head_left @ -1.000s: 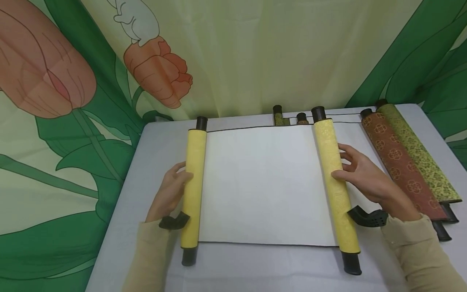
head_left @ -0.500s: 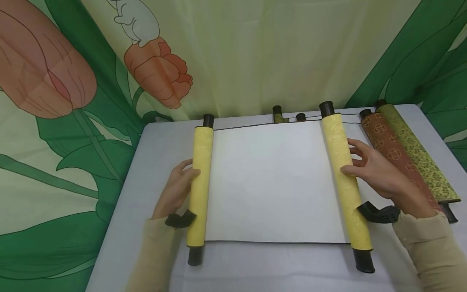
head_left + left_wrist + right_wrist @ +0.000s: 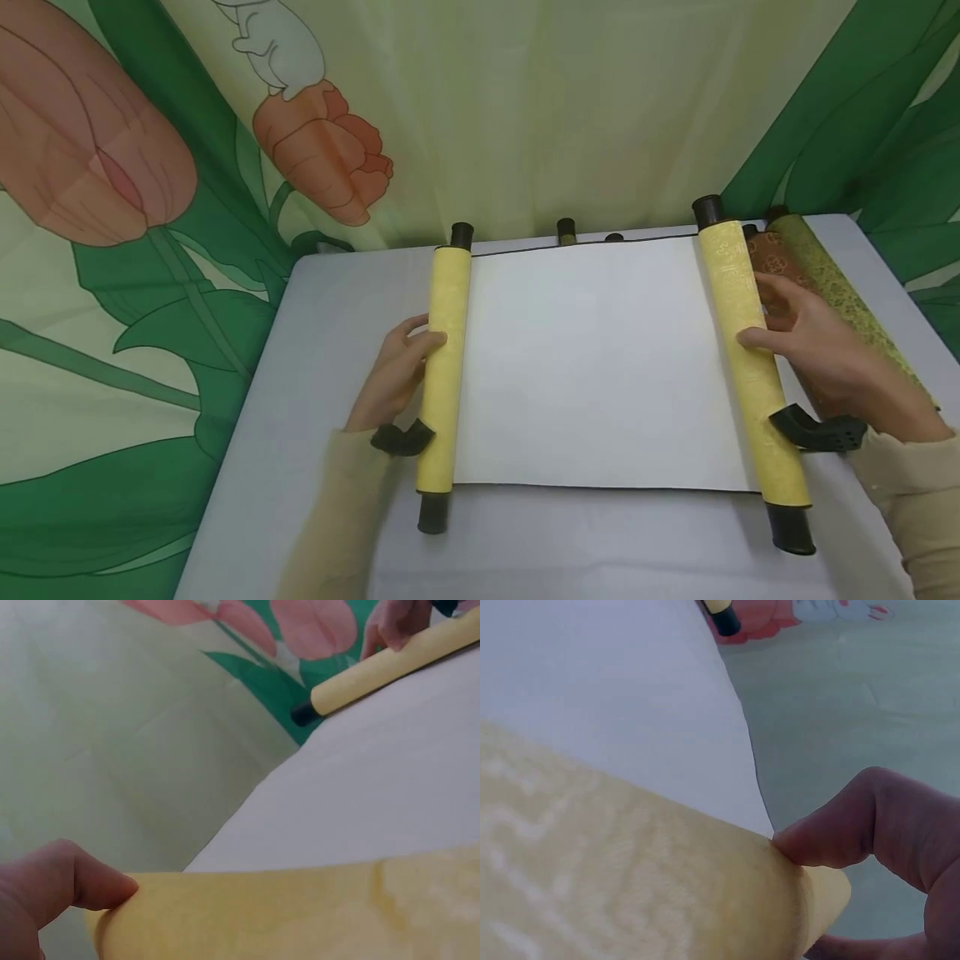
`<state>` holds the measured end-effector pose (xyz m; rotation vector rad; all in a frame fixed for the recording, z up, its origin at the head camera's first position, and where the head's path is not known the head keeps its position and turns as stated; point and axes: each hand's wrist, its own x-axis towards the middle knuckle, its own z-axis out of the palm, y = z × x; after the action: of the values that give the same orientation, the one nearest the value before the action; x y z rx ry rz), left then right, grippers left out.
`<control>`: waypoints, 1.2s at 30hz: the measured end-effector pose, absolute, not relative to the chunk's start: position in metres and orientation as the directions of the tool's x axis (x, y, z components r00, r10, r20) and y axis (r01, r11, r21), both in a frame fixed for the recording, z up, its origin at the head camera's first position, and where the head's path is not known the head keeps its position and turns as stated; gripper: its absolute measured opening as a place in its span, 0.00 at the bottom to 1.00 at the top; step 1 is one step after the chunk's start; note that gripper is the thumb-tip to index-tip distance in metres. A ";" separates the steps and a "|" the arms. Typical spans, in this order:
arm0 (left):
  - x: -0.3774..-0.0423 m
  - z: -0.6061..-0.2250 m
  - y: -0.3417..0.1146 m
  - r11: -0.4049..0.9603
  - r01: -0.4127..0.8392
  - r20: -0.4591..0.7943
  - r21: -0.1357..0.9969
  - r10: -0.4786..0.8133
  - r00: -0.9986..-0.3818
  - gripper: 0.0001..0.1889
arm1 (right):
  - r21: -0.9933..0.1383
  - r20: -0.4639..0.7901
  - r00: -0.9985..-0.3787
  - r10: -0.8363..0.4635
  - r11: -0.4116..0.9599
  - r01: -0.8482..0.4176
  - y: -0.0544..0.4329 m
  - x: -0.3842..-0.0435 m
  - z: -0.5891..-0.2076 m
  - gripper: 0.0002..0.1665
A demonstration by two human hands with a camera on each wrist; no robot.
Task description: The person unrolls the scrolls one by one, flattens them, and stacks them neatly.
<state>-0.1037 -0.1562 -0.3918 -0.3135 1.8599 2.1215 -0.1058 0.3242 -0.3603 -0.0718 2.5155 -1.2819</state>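
A partly unrolled scroll spans the head view, its white sheet point(image 3: 600, 367) stretched between two yellow rolls with black end knobs. My left hand point(image 3: 392, 371) grips the left roll point(image 3: 444, 375) from its outer side, thumb on top. On the other side, my right hand point(image 3: 825, 346) holds the right roll point(image 3: 746, 358), thumb on its upper face and fingers partly hidden behind. The left wrist view shows the left thumb point(image 3: 101, 881) pressing on yellow patterned cloth. In the right wrist view, the right thumb point(image 3: 829, 836) lies where sheet and roll meet.
A red-brown patterned scroll point(image 3: 772, 254) and a green patterned scroll point(image 3: 862, 304) lie rolled at the right, partly covered by the right hand and roll. Dark knobs point(image 3: 566, 227) of other scrolls show behind the sheet. A printed curtain point(image 3: 570, 108) hangs behind the white-covered table point(image 3: 322, 333).
Both hands have carried the scroll to the right and a little toward the back. Its right roll now overlaps the red-brown scroll, and the sheet hides more of the knobs behind it.
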 end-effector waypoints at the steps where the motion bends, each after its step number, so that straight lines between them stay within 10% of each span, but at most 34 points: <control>1: -0.105 -0.391 -0.153 -0.120 -0.363 -0.355 0.924 0.085 -0.931 0.32 | -0.797 -0.268 -0.945 -0.186 0.595 0.109 0.327 -0.106 -0.359 0.53; 36: -0.132 -0.385 -0.027 -0.094 -0.357 -0.339 0.929 0.164 -0.926 0.34 | -0.633 -0.312 -0.950 0.014 0.743 0.219 0.414 -0.125 -0.363 0.53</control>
<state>-0.1316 -0.0272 -0.3854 -0.2104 1.8381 2.0826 -0.1247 0.4141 -0.3627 0.1819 2.6564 -1.0167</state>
